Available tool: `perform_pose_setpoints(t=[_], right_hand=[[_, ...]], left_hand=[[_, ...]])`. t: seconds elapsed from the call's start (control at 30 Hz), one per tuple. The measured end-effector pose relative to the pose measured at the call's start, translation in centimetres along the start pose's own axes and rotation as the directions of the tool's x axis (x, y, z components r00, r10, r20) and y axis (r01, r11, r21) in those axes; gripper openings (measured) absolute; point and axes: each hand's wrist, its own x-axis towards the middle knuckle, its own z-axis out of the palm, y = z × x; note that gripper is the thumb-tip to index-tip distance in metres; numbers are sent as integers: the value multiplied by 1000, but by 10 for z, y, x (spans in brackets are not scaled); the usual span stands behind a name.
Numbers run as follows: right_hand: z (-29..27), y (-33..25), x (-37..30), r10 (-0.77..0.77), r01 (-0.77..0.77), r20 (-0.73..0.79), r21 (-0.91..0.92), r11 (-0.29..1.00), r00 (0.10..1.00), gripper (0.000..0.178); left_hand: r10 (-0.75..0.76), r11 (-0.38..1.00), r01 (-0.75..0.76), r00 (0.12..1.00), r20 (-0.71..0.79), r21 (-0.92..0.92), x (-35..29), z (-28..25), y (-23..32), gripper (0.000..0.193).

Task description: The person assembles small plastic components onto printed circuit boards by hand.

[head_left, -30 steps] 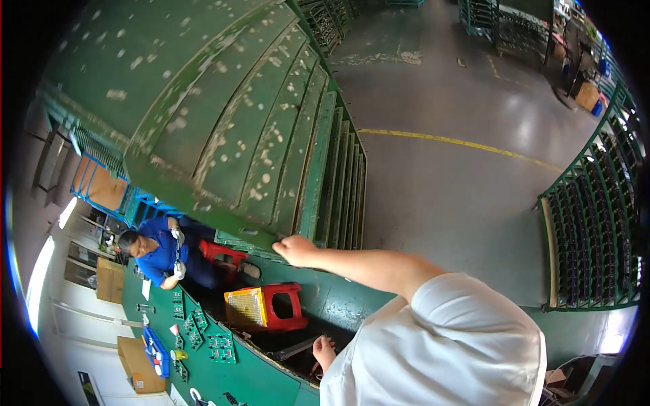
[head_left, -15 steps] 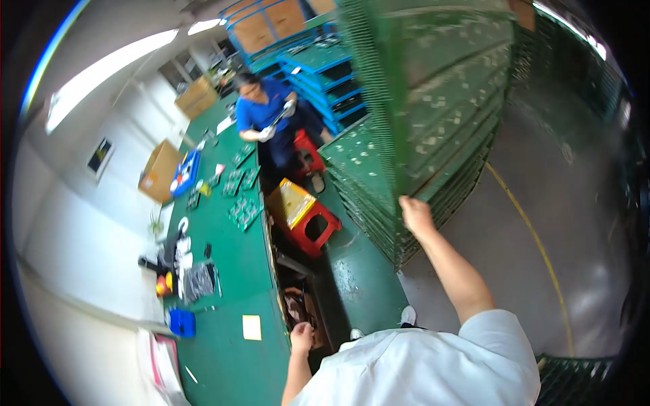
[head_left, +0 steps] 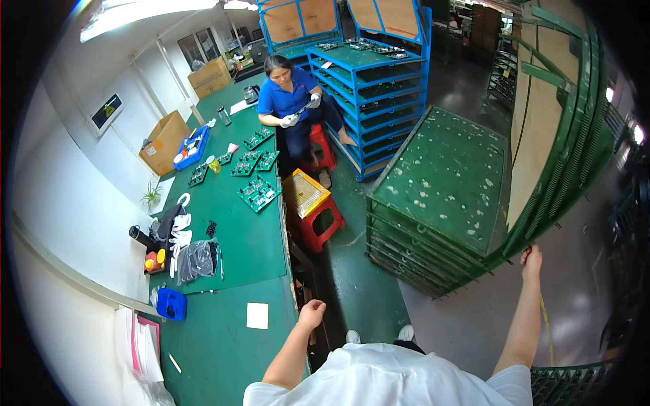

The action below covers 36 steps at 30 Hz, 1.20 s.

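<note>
Floor (head_left: 359, 291) parts bench (head_left: 223, 355) edge from rack (head_left: 443, 183) edge; left grip (head_left: 313, 314) closed, right grip (head_left: 532, 259) unclear.

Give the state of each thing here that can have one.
Right hand: fingers curled at raised green shelves' edge, contact unclear
Left hand: fingers curled, nothing visibly held
Raised green shelves: tilted up
Lower green shelves: level, stacked
Nearer red stool: upright, nobody seated
Large ceiling light: lit
</note>
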Motion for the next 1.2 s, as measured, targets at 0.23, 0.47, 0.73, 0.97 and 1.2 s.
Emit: perform_pose_setpoints(t=[0.23, 0.47, 0.73, 0.97, 1.2], right_hand=[[-73, -9, 28, 26, 2, -202, 138, 990, 979, 29], [-171, -7, 99, 20, 18, -236, 157, 987, 972, 24], [-229, -14, 143, -4, 32, -135, 207, 978, 991, 34], [-261, -8, 166, -43, 67, -139, 169, 983, 989, 28], [-234, -32, 109, 15, -12, -186, 19, 1000, 982, 24]], left_hand=[[-65, 975, 57, 997, 30, 214, -76, 48, -20, 31], [-358, 849, 282, 929, 93, 447, -158, 113, -130, 41], [-622, 721, 549, 782, 46, 423, -210, 106, -130, 43], [-392, 839, 380, 918, -52, 389, -196, 107, -83, 39], [-388, 865, 379, 921, -39, 327, -195, 101, -67, 41]])
